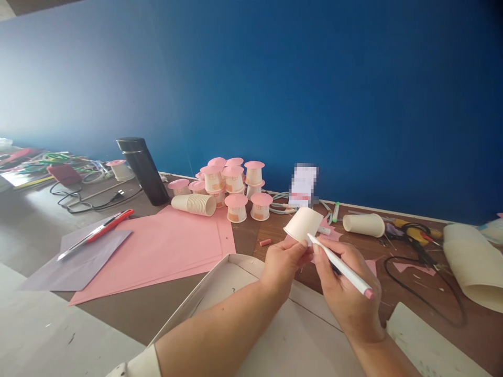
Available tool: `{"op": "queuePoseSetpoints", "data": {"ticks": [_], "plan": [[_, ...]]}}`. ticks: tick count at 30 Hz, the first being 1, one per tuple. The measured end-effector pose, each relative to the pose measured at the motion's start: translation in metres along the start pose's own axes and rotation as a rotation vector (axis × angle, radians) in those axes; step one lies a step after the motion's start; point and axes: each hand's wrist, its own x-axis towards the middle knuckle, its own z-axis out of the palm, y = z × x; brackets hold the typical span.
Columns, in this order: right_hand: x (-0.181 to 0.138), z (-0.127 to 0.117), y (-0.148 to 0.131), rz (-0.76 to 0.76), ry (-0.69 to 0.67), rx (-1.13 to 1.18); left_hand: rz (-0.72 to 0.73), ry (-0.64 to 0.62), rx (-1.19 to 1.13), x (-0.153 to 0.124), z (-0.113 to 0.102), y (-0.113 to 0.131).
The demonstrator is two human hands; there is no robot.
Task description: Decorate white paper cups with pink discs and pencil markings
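My left hand (283, 264) grips a plain white paper cup (303, 224) by its rim side, the cup tilted with its base up. In my right hand (348, 280) is a white marker pen with a pink end (346, 269), its tip at the cup's lower side. Whether the tip touches the cup I cannot tell. Both hands are above a shallow white box lid (214, 283). A short pink marker cap (265, 242) lies on the table left of the cup. Behind stand several cup houses with pink paper roofs (237, 207), some stacked.
Pink paper sheets (165, 246), a grey sheet (106, 256) and a red box cutter (98, 230) lie at left. A black flask (143, 173) and a nested stack of paper cups (194, 204) are behind. Rightward are a lying cup (363, 224), black cable (416, 303) and larger cups (473, 267).
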Motion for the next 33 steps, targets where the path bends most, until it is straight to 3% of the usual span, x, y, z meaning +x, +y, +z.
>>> {"op": "queuePoseSetpoints", "data": {"ticks": [2, 4, 8, 11, 14, 18, 22, 29, 33], "plan": [[0.001, -0.002, -0.002, 0.015, 0.016, 0.018, -0.005, 0.023, 0.041, 0.000, 0.001, 0.001], [0.004, -0.004, -0.004, 0.123, 0.036, 0.066, -0.019, 0.083, 0.106, -0.001, 0.002, 0.001], [0.010, -0.003, 0.003, 0.588, 0.081, 0.298, 0.009, 0.161, 0.276, -0.003, 0.002, -0.001], [0.011, 0.004, 0.013, 0.858, 0.106, 0.473, 0.115, 0.132, 0.429, -0.004, 0.001, -0.006], [0.011, 0.013, 0.018, 0.974, 0.135, 0.706, 0.215, 0.030, 0.527, -0.006, -0.001, -0.011], [0.012, 0.017, 0.018, 1.035, 0.152, 0.865, 0.296, -0.070, 0.586, -0.011, 0.001, -0.012], [0.013, 0.013, 0.017, 1.046, 0.152, 0.873, 0.238, -0.083, 0.516, -0.014, 0.004, -0.008], [0.011, 0.011, 0.019, 1.009, 0.106, 0.697, -0.018, -0.099, -0.099, -0.007, 0.002, 0.000], [0.009, 0.008, 0.023, 0.881, 0.068, 0.390, -0.126, -0.021, -0.307, -0.002, 0.000, 0.005]]}}
